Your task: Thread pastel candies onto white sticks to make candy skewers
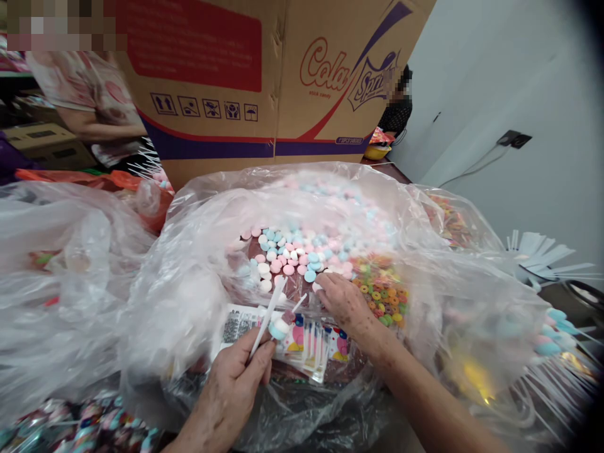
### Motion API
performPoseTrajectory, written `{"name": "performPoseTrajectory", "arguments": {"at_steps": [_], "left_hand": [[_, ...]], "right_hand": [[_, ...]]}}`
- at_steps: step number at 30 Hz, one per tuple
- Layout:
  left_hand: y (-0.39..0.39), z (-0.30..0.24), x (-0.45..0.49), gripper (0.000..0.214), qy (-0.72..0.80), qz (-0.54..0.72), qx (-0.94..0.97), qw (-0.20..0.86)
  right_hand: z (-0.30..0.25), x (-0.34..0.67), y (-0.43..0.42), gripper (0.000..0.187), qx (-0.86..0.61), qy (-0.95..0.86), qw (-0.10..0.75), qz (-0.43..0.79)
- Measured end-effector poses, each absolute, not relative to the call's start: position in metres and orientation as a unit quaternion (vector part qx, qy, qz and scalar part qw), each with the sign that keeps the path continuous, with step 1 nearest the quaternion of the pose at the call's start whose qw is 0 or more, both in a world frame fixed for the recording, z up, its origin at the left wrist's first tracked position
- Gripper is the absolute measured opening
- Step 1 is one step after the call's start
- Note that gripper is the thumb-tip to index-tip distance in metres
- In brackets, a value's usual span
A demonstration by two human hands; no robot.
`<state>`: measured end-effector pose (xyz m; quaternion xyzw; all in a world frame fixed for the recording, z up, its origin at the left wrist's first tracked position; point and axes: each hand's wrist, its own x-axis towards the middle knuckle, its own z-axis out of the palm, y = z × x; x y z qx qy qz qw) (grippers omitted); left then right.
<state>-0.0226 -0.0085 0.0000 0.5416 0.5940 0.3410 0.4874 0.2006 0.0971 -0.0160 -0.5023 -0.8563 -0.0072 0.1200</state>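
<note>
My left hand (236, 371) is closed around a white stick (270, 318) and a thin stick threaded with candies (280, 326), pale blue, white and darker purplish ones. To its right, my right hand (342, 302) reaches to the near edge of the candy pile, fingers pinched at a small pale pink candy (316, 287). The loose round candies (289, 255) are pink, blue and white and lie inside a clear plastic bag (198, 207). Ring-shaped candies (384, 296) in orange, yellow and green lie right of that hand. Below both hands are printed wrappers (302, 343).
A large cardboard box (212, 126) stands behind the bag. Further plastic bags (61, 251) crowd the left. White sticks (542, 251) fan out at the right, near candy sticks (554, 333). Wrapped candies (85, 428) lie lower left. One person (99, 100) is behind left, another (399, 113) behind the box.
</note>
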Motion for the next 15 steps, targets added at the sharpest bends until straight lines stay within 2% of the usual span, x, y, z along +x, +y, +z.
{"name": "performPoseTrajectory", "arguments": {"at_steps": [10, 14, 15], "left_hand": [[-0.0091, -0.0022, -0.0211, 0.033, 0.595, 0.325, 0.553, 0.484], [-0.0087, 0.0007, -0.0207, 0.033, 0.598, 0.312, 0.567, 0.472], [-0.0086, 0.0014, -0.0203, 0.033, 0.599, 0.31, 0.57, 0.47]], "right_hand": [[-0.0239, 0.196, 0.0946, 0.023, -0.507, -0.838, 0.196, 0.058], [-0.0189, 0.1966, 0.0977, 0.017, -0.535, -0.799, 0.254, 0.102], [-0.0153, 0.1967, 0.0966, 0.013, -0.542, -0.777, 0.285, 0.144]]}}
